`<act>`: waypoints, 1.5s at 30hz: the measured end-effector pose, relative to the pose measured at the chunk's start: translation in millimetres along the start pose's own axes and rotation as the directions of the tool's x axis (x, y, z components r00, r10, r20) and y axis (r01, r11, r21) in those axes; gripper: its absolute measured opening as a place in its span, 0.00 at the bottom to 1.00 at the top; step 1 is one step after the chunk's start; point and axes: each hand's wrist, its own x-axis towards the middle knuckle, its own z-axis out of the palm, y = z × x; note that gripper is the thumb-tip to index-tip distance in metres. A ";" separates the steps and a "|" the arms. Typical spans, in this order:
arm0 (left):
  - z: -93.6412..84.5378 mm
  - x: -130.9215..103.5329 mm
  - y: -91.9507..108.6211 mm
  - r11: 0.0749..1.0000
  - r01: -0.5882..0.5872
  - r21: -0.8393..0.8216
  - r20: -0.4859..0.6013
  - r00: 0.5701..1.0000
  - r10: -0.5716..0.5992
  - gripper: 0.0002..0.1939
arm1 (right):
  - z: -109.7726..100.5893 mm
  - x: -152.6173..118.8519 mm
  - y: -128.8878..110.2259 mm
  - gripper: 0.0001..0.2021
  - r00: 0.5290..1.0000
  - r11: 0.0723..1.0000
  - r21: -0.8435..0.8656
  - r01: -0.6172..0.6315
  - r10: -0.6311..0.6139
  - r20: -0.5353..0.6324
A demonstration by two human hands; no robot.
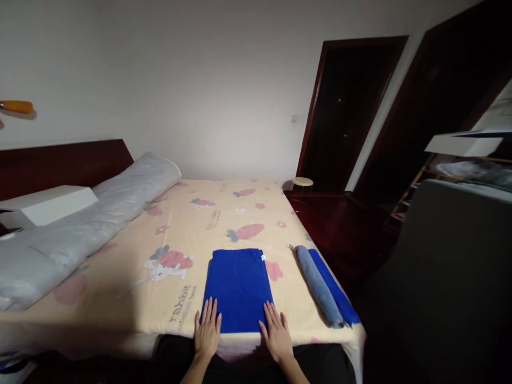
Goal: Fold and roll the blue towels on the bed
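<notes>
A folded blue towel (240,288) lies flat near the front edge of the bed, with a small white tag at its far right corner. My left hand (208,332) rests flat on its near left corner, fingers spread and pointing away from me. On the near right corner lies my right hand (277,333), also flat with its fingers apart. Neither hand grips anything. To the right of the towel, a rolled grey-blue towel (319,288) sits beside a rolled blue towel (335,288), both along the bed's right edge.
The bed sheet (224,213) is cream with carrots and rabbits. A long grey rolled quilt (100,218) and a white box (52,205) are at the left by the headboard (64,160). A round stool (303,182) stands past the far right corner; a dark panel (448,266) is at the right.
</notes>
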 end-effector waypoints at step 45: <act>-14.4 39.6 2.1 0.999 0.042 0.011 0.092 0.995 -0.043 0.27 | 0.9 52.8 -17.0 0.32 0.985 0.985 0.005 -0.171 0.171 0.007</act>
